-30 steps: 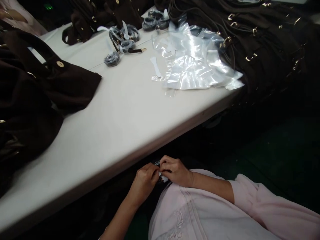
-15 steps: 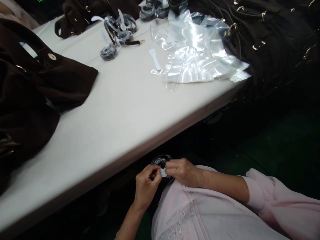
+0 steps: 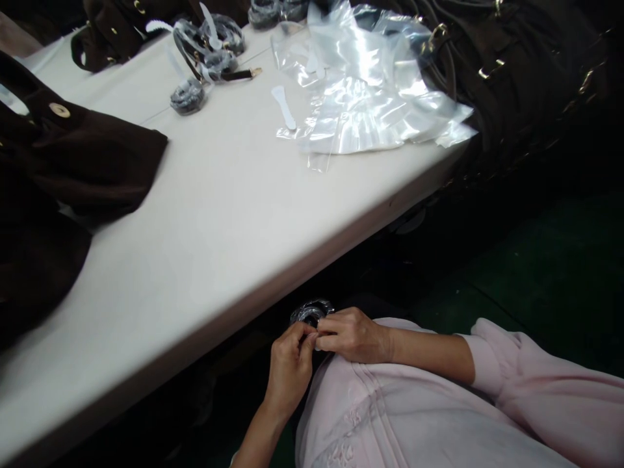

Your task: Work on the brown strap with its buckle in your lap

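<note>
At my lap, below the table edge, a dark coiled strap (image 3: 311, 312) in clear plastic wrap shows just beyond my fingers. My left hand (image 3: 291, 361) is closed, thumb and forefinger pinched at the near side of the coil. Fingers curled, my right hand (image 3: 351, 335) meets it from the other side, and the fingertips nearly touch. Between them only a sliver of a white strip (image 3: 317, 346) shows; the fingers cover the rest. On the table, a similar white strip (image 3: 283, 107) with widened ends lies beside clear plastic bags (image 3: 370, 97).
The white table (image 3: 209, 214) slants across the view, its edge just beyond my hands. Dark brown handbags (image 3: 97, 149) stand at left, with more dark bags (image 3: 487, 84) heaped at right. Several wrapped strap coils (image 3: 188, 97) lie at the back. A person's arm (image 3: 17, 36) shows top left.
My fingertips have come closer together and now cover most of the white strip that showed between them. The table and its things have shifted left and slightly up in view.
</note>
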`<state>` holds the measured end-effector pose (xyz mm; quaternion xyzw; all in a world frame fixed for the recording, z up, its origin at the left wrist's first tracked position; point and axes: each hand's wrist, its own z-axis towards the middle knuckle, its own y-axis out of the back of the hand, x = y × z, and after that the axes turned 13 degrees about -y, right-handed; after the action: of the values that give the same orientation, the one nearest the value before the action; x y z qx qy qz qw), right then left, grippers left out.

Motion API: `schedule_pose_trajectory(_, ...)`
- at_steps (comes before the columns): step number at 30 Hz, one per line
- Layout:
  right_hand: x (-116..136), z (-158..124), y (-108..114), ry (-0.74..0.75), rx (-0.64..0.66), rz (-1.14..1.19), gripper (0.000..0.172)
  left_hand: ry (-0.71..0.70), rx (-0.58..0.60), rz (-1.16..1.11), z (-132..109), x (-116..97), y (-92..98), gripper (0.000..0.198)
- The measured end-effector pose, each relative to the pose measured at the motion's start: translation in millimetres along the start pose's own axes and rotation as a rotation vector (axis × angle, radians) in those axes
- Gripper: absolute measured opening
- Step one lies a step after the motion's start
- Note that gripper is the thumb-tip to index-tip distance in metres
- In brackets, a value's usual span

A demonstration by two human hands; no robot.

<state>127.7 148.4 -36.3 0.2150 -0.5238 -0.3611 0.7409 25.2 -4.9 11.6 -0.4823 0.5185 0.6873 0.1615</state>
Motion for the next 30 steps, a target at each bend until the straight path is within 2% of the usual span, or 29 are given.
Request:
schedule_pose_trajectory(8, 3, 5, 6, -0.028, -0.036, 0.073, 0.035, 0.122, -0.179, -0.083, -6, 5, -12.5, 0.020)
schedule_pose_trajectory(14, -16, 6, 12, 0.015, 0.034, 0.115, 0.038, 0.159, -0.300, -0.135, -5, 5, -20.2, 0.022)
schedule_pose_trajectory(17, -22, 10, 13, -0.023, 0.056, 0.218, 0.035, 0.162, -0.332, -0.174, 1, 5, -19.5, 0.025)
schedule_pose_trajectory(19, -18, 13, 13, -0.140, 0.045, 0.396, 0.028, 0.168, -0.362, -0.192, 5, 4, -17.7, 0.027)
schedule_pose_trajectory(22, -3, 11, 11, -0.501, -0.017, 0.728, 0.014, 0.184, -0.417, -0.199, 9, 0, -16.8, 0.027)
schedule_pose_trajectory(24, 8, 6, 9, -0.781, -0.043, 0.889, 0.021, 0.198, -0.457, -0.195, 9, -2, -19.1, 0.026)
schedule_pose_trajectory(26, 17, 2, 8, -0.985, -0.012, 0.946, 0.030, 0.211, -0.493, -0.192, 8, -5, -23.8, 0.026)
schedule_pose_trajectory(28, 22, 0, 7, -1.062, 0.050, 0.904, 0.038, 0.217, -0.518, -0.192, 6, -7, -30.1, 0.025)
schedule_pose_trajectory(30, 24, 2, 7, -1.057, 0.074, 0.819, 0.041, 0.211, -0.534, -0.201, 5, -8, -36.4, 0.022)
